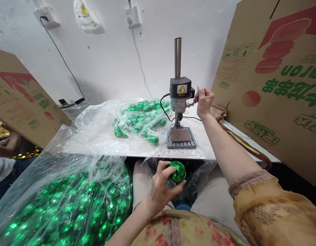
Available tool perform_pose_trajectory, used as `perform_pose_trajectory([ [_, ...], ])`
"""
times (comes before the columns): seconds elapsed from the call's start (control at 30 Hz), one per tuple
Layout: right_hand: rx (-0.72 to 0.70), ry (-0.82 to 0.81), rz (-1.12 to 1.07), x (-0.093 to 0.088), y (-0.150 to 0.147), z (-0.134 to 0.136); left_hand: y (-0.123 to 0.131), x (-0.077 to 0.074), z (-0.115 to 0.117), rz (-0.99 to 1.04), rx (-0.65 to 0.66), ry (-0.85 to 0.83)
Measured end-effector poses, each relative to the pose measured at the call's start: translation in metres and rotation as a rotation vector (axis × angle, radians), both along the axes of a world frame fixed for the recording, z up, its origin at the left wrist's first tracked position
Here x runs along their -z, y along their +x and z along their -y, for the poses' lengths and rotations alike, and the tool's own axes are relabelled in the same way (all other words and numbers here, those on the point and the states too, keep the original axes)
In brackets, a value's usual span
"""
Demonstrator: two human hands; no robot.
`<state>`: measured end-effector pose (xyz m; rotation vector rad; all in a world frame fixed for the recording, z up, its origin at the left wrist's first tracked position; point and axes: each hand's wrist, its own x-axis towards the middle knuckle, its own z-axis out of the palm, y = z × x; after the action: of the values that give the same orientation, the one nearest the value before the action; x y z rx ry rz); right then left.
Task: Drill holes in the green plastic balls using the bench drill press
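Observation:
My left hand (164, 186) grips a shiny green faceted ball (178, 172) just below the table's front edge, above my lap. Beyond it on the table stands a small bench drill press (181, 89) with a grey motor head and a steel column. Under its chuck, a brown block (180, 135) lies on the slotted metal base (182, 146), with dark shavings scattered around. My right hand (204, 100) is raised at the drill's right side, its fingers closed around the feed handle, which they mostly cover.
Green balls (137, 118) lie under clear plastic on the white table (106, 143). A large plastic bag (78, 205) of green balls fills the lower left. Cardboard boxes (276, 102) flank both sides. Beside the left box, another person's arm (9, 147) shows.

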<state>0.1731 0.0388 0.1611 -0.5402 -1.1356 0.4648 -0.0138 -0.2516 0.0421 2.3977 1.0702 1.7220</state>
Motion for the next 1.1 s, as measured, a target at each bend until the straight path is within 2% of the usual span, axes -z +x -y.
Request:
perform_pose_trajectory([
  [0.2,0.034,0.012,-0.055,-0.001,-0.003,0.006,0.004,0.007,-0.009,-0.008,-0.042,-0.024],
  [0.4,0.047,0.024,-0.050,-0.001,-0.005,0.010,0.006,0.018,-0.017,0.066,-0.076,-0.077],
  [0.67,0.079,0.050,-0.031,-0.001,-0.006,0.017,0.005,0.024,-0.032,0.079,-0.103,-0.065],
  [1.1,0.066,0.144,-0.104,0.001,-0.009,0.016,0.005,0.038,-0.057,0.063,-0.140,-0.160],
])
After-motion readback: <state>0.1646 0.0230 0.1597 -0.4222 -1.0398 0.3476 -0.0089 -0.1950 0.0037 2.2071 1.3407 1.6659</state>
